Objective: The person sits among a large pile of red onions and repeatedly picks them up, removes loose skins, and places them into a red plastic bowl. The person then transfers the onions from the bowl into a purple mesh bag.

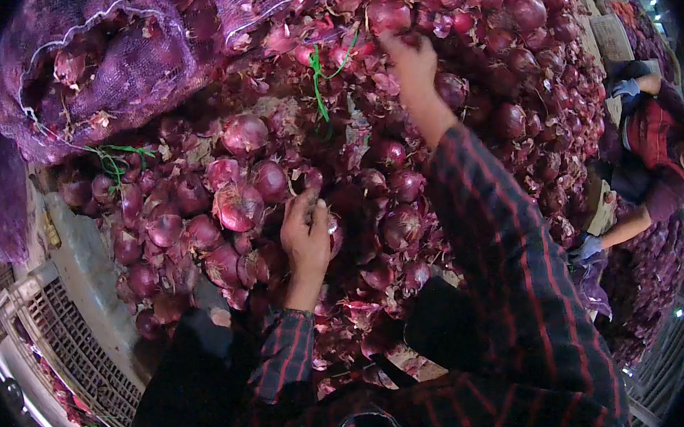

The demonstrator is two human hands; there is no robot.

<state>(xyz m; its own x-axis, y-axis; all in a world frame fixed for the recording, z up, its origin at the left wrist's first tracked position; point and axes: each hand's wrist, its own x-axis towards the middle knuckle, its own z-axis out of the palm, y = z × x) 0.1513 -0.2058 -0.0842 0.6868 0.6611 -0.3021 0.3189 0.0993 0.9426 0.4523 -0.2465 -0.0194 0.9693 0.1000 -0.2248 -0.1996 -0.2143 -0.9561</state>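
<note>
A large heap of red onions with loose papery skins lies before me. Low over the middle of the heap is my left hand, its fingertips at a small onion; whether it grips this onion is unclear. Farther up, my right hand reaches in beside a large red onion, its fingertips partly hidden and blurred. Between and above the hands, a green plastic tie rests on the onions. A purple mesh sack with onions inside lies at the upper left, its mouth edged with white cord.
A slatted plastic crate stands at the lower left, near a strip of bare floor. At the right edge, a co-worker in a red vest and gloves bends beside the heap. Newspaper sheets lie at the upper right.
</note>
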